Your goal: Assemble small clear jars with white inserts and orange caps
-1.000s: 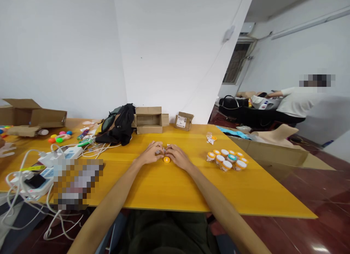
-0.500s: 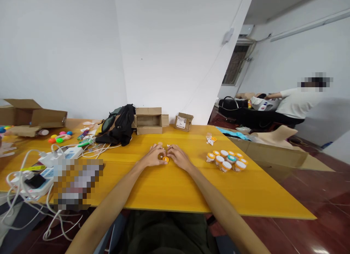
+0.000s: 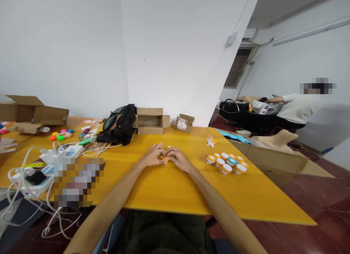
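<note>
Over the middle of the table, my left hand point(image 3: 153, 155) pinches a small orange cap-like piece point(image 3: 165, 159) with a pale centre. From the other side the bent fingers of my right hand point(image 3: 178, 158) reach it, thumb and fingertips at its edge. Whatever lies under the piece is partly hidden by my fingers. Just beyond the hands are a small white bit point(image 3: 168, 146) and a pale round piece point(image 3: 160, 144). Several small clear jars point(image 3: 226, 169) with orange-and-white lids, one of them teal, stand grouped to the right.
Behind the hands stand an open carton point(image 3: 150, 121), a smaller box point(image 3: 184, 123) and a black bag point(image 3: 120, 126). White cables and power strips point(image 3: 41, 181) crowd the left. Loose small parts point(image 3: 211, 141) lie back right. A person point(image 3: 298, 108) sits in the far right background.
My right fingertips have come lower and closer onto the orange piece, which now looks more tilted. The left hand keeps nearly the same place. The view has shifted slightly.
</note>
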Demonstrator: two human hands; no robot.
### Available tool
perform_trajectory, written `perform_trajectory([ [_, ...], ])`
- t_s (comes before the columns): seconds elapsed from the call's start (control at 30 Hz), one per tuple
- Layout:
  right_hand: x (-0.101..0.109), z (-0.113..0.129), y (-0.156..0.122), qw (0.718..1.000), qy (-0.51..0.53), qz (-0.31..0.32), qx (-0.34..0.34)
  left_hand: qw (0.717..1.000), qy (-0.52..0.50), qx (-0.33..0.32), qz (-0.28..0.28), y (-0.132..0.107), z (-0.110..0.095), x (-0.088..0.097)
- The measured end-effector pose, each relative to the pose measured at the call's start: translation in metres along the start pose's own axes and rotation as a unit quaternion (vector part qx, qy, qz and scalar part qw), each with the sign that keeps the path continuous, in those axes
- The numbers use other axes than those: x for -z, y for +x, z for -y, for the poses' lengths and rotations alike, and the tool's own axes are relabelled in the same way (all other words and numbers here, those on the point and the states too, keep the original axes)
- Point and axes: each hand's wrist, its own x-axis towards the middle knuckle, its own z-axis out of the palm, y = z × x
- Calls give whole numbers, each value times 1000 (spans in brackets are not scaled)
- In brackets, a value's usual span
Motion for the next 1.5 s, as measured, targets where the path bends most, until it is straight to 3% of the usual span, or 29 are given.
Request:
perform_trajectory([
  [0.67, 3, 5, -2, 997, -79, 14, 22, 1000, -8, -7, 0, 1, 2, -2],
  [1.13, 4, 9, -1, 998, -57, -9, 14, 1000, -16, -4, -3, 1, 5, -3],
  [1.33, 6, 6, -1, 998, -60, -20, 5, 1000, -13, 1, -19, 2, 10, 4],
  [1.5, 10, 7, -2, 998, -57, 10, 2, 1000, 16, -10, -16, 1, 14, 10],
])
